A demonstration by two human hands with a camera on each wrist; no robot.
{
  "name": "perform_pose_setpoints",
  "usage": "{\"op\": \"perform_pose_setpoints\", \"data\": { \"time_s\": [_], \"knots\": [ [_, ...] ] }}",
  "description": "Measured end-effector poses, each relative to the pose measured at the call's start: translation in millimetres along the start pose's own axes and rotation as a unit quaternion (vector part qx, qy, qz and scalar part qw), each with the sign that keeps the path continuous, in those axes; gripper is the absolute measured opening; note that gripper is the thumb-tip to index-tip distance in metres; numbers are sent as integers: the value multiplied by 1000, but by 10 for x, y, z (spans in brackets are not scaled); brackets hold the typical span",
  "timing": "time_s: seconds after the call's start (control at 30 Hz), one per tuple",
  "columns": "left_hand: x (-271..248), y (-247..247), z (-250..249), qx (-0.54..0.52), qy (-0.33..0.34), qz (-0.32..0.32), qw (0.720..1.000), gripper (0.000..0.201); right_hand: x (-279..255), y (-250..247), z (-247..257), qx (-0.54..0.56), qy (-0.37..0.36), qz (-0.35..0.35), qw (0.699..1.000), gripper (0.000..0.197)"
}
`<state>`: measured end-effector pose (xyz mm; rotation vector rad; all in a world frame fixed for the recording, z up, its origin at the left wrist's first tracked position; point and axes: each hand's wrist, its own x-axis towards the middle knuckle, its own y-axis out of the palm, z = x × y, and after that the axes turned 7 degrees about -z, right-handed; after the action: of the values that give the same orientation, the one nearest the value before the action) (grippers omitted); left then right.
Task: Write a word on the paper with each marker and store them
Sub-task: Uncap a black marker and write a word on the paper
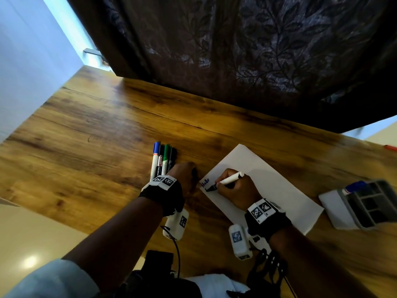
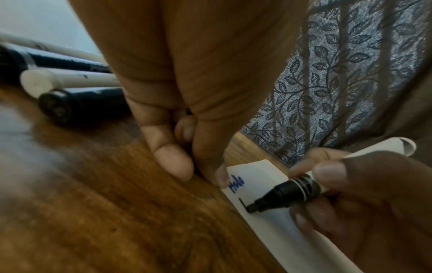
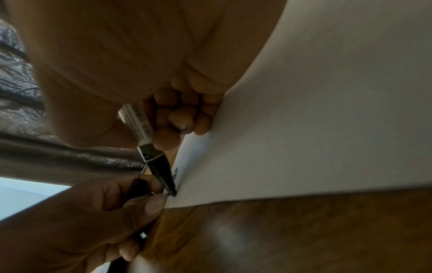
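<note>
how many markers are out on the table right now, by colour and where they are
On the table beside the left hand:
blue-capped marker: 1
black markers: 2
green-capped marker: 1
In the right hand, writing on the paper:
black-tipped marker: 1
In the grey organiser:
blue marker: 1
Total: 6

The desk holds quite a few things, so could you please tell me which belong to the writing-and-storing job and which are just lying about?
Belonging to the job:
- paper
- black marker in the right hand
- marker cap in the left hand
- four waiting markers
- organiser tray

Lying about:
- curtain
- red object at the far edge
</note>
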<state>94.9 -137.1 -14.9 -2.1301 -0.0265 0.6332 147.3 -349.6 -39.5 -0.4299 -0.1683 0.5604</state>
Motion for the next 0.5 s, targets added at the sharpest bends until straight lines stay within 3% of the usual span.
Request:
{"op": "perform_pose_setpoints", "data": {
  "time_s": [0.5],
  "knots": [
    [-18,-13,-28,5,-5,3,1000,32,4,-7,-11,-12,0,-17,1000,11]
  ]
}}
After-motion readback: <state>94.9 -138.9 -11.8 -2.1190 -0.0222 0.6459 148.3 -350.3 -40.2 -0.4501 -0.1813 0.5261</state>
